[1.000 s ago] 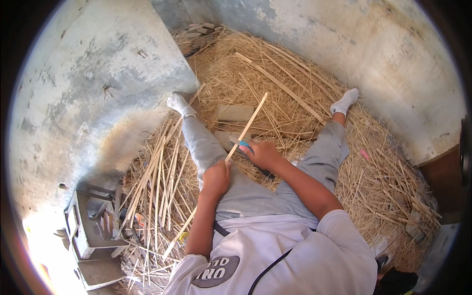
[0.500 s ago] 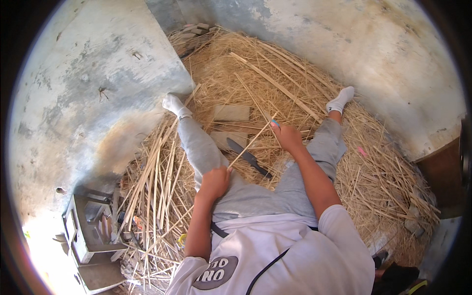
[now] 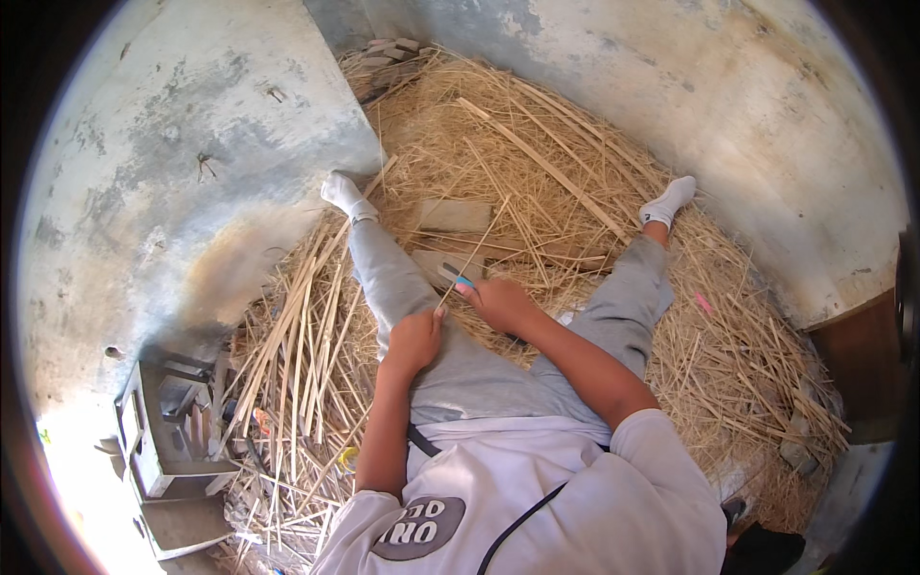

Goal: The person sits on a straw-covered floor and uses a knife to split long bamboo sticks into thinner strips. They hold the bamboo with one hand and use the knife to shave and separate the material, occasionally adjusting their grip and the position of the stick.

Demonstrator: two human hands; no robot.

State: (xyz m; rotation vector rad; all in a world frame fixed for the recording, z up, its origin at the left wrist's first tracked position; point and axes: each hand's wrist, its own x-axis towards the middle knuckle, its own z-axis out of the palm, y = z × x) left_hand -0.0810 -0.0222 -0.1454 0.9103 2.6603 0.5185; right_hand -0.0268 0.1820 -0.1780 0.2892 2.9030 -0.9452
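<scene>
Two hands work one thin strip (image 3: 476, 251) over the lap. Left hand (image 3: 414, 340) pinches its near end on the thigh; right hand (image 3: 500, 302) grips a blue-handled knife (image 3: 454, 276) against it. A slip could send the blade toward the left fingers.

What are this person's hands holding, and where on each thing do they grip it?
The left hand grips the near end of a thin bamboo strip. The right hand holds a knife by its blue handle, blade against the strip.
</scene>
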